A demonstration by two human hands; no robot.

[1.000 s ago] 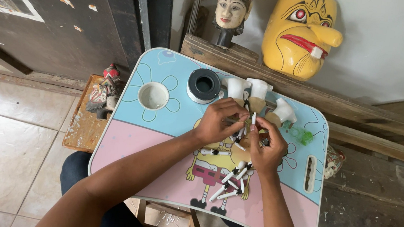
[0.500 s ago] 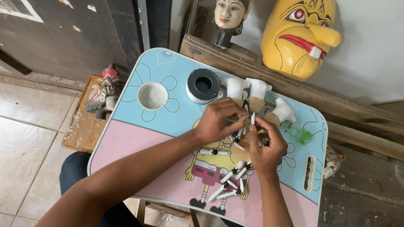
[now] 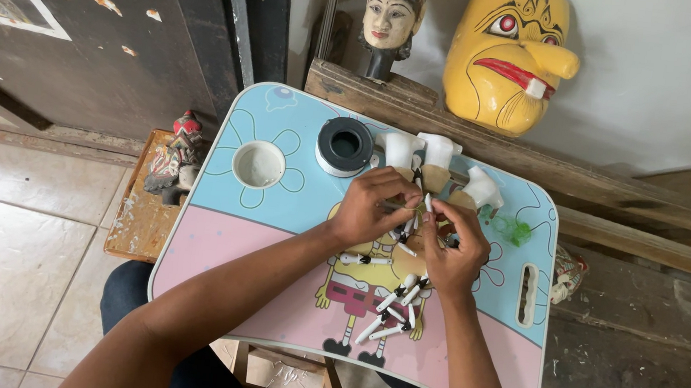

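— Has anything moved since a moment ago?

— Hardly. Both hands stay close together in the middle of the table (image 3: 212,244), just like before. The fingers shift only a tiny bit.

— What is the left hand (image 3: 371,208) doing?

— Its grip is pressed together on a small white stick piece (image 3: 428,202) with a dark end. That piece stands almost upright between the two hands.

— And the right hand (image 3: 452,252)?

— Its fingers are curled in and touching the same little piece from the other side. I cannot tell how tight that grip is, because the fingers hide it.

— Where are the other sticks?

— A bunch of white sticks (image 3: 395,309) with black tips lies on the table just below the hands, on the cartoon picture. One more stick (image 3: 364,260) lies flat under the left wrist.

— What else is on the table?

— A round white cup (image 3: 259,164) sits on the blue part, well apart from the hands. A black and white roll of tape (image 3: 344,146) is near the far edge. Beside it stand white carved pieces (image 3: 419,149), and something small and green (image 3: 513,230) lies to the right.

— And behind the table?

— A yellow mask (image 3: 506,53) with a long nose and a carved head (image 3: 391,17) rest on a wooden beam.
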